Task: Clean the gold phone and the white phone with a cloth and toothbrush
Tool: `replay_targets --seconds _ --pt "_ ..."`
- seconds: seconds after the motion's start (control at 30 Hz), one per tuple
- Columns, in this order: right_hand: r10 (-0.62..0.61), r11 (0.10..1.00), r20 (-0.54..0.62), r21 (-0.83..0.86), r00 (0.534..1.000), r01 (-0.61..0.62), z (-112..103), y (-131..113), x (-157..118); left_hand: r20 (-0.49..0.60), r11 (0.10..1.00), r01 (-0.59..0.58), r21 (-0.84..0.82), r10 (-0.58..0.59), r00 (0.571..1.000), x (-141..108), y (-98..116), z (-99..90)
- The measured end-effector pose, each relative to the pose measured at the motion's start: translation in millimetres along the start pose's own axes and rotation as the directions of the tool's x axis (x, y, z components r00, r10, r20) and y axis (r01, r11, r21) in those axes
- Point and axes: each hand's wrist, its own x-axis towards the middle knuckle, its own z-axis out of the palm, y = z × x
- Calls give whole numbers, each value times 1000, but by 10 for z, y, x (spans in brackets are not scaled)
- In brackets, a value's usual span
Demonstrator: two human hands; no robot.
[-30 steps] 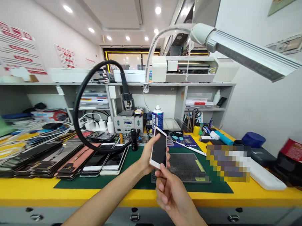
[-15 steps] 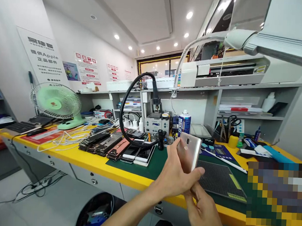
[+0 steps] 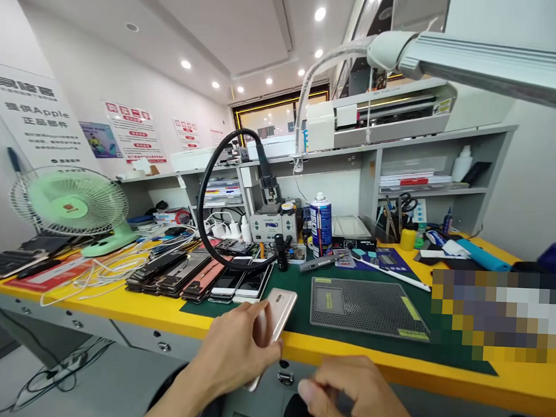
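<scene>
A gold smartphone (image 3: 280,310) is tilted in my left hand (image 3: 235,345), its back with a camera facing up. My thumb and fingers grip its long edges at the front of the bench. Apart from the phone, my right hand (image 3: 357,393) is lower right with its fingers curled in; whatever they may hold is hidden. Two white-framed phones (image 3: 255,282) lie on the green mat (image 3: 297,295) beyond my left hand. Beside them is a row of stacked dark and pink phone parts (image 3: 205,279). A grey perforated pad (image 3: 366,307) lies to the right.
Behind the mat stand a blue spray can (image 3: 321,226), a black flashlight (image 3: 282,253) and a grey pen-like tool (image 3: 318,263). A black hose (image 3: 203,199) arches over the bench. White cables (image 3: 105,265) and a green fan (image 3: 75,203) occupy the left. A bin sits below.
The smartphone has been lowered leftward towards the bench's front edge in my left hand. My right hand has come away from it to the right. The view has turned to the right.
</scene>
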Motion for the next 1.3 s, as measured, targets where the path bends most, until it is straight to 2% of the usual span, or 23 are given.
replay_targets --seconds 0.13,0.23,0.37,0.5,0.67,0.87,0.97,1.07,1.13,1.2,1.3 --pt "93 995 -34 -34 995 -94 -164 224 178 24 956 38 289 -47 999 290 94 162" --pt "195 978 -81 -56 977 -200 -274 488 284 58 889 5 458 -35 998 511 174 279" --pt "321 947 -94 55 942 -317 -371 785 272 87 868 -34 495 -10 996 675 205 372" --pt "416 899 -86 189 905 -395 -384 903 218 73 850 -44 525 7 997 725 181 443" --pt "411 892 -73 237 909 -384 -363 949 208 50 821 -36 570 9 999 779 111 509" --pt "393 905 -42 194 918 -379 -435 924 252 16 798 -52 600 54 998 803 7 563" --pt "312 946 13 92 950 -312 -520 806 579 22 808 -79 584 81 996 788 -8 594" --pt "270 960 -66 -61 961 -274 -501 684 1174 -2 823 -83 561 102 995 770 -1 630" --pt "281 949 -134 -111 950 -296 -382 636 1604 -32 833 -68 548 102 994 757 4 656" --pt "304 933 -134 -157 943 -323 -194 617 1954 -64 844 -46 534 94 994 743 -1 683" --pt "355 904 -118 -210 927 -373 124 618 2241 -100 866 -25 500 86 991 714 -27 713"
